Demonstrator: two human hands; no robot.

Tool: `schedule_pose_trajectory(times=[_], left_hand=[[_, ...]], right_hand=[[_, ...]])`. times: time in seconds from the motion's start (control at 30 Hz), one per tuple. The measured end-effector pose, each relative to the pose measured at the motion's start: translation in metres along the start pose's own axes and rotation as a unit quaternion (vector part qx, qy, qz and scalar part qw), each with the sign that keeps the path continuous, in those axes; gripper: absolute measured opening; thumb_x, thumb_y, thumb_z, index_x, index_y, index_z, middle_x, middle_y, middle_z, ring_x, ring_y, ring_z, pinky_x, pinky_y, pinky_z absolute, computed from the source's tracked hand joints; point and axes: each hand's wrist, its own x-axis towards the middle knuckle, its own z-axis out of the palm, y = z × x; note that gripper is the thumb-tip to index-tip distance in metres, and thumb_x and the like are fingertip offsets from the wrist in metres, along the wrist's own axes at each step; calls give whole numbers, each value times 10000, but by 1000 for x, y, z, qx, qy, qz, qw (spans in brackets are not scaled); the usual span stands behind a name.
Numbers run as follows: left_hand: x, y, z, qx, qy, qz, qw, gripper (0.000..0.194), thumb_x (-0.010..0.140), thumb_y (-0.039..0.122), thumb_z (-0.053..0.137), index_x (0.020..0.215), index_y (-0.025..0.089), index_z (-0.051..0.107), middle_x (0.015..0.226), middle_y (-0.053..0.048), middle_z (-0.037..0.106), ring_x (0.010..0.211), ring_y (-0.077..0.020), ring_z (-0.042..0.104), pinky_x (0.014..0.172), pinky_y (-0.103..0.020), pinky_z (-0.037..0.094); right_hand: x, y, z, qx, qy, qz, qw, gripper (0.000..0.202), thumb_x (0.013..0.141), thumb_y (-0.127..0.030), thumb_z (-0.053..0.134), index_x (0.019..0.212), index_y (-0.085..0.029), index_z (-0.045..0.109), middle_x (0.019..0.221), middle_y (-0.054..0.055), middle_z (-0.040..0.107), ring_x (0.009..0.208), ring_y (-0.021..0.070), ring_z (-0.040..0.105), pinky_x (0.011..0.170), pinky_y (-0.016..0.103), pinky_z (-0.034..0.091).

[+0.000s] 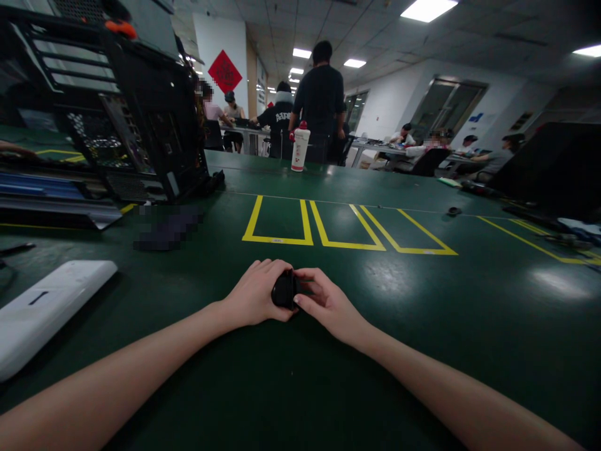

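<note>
Between my two hands is a small black rounded object, its exact kind not clear from here. My left hand wraps round it from the left, fingers over the far side and thumb at the near side. From the right, my right hand pinches its right end between thumb and fingers. Part of the object is covered by the fingers. Both hands are low over the green table, close to its surface.
Yellow tape outlines mark the table ahead. A white device and an open black computer case are on the left. A cream bottle stands farther back. A small black ring-shaped item lies right. Several people are beyond.
</note>
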Motion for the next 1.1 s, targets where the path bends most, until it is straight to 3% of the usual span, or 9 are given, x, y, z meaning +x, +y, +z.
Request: schedule_pose_trajectory(times=[0.17, 0.4, 0.6, 0.77, 0.93, 1.1], left_hand=[[0, -1, -1, 5, -3, 2, 1000, 523, 584, 355, 713, 1024, 199, 478, 962, -34, 570, 845, -235, 526, 736, -358, 391], [1, 1, 0, 7, 4, 5, 1000, 483, 617, 382, 687, 1010, 194, 478, 946, -36, 571, 833, -232, 528, 733, -358, 391], [0, 4, -4, 2, -6, -1, 1000, 479, 619, 361, 684, 1012, 183, 476, 939, -46, 573, 834, -232, 529, 729, -360, 396], [0, 6, -8, -5, -20, -12, 1000, 498, 609, 334, 694, 1034, 197, 474, 983, -44, 571, 877, -239, 532, 753, -365, 394], [1, 6, -5, -4, -16, -8, 1000, 479, 623, 374, 686, 1016, 191, 483, 968, -47, 572, 857, -237, 532, 746, -366, 395], [1, 2, -2, -1, -1, -3, 1000, 484, 609, 377, 690, 1007, 195, 482, 938, -35, 575, 839, -233, 535, 729, -354, 389]], right_hand=[[-1, 2, 2, -2, 1, -68, 998, 350, 759, -90, 575, 1057, -223, 448, 1125, 36, 471, 1131, 173, 494, 998, 377, 408], [0, 2, 2, 21, 12, -26, 999, 167, 827, -197, 533, 980, -222, 472, 1046, 23, 505, 994, 168, 570, 831, 345, 516], [-2, 2, 2, -60, 4, -30, 998, 367, 843, -183, 497, 1193, -244, 403, 1202, 66, 453, 1147, 197, 471, 960, 402, 439], [-4, 2, 3, -78, 2, -76, 994, 360, 786, -111, 547, 1106, -238, 440, 1186, 47, 430, 1111, 179, 492, 979, 388, 430], [-1, 3, 2, -40, 16, -60, 997, 154, 850, -196, 495, 1001, -224, 490, 1092, 38, 480, 1018, 166, 549, 865, 350, 504], [-1, 2, 3, -54, 21, -46, 997, 324, 836, -184, 508, 1146, -241, 429, 1172, 55, 458, 1129, 182, 476, 956, 377, 442]])
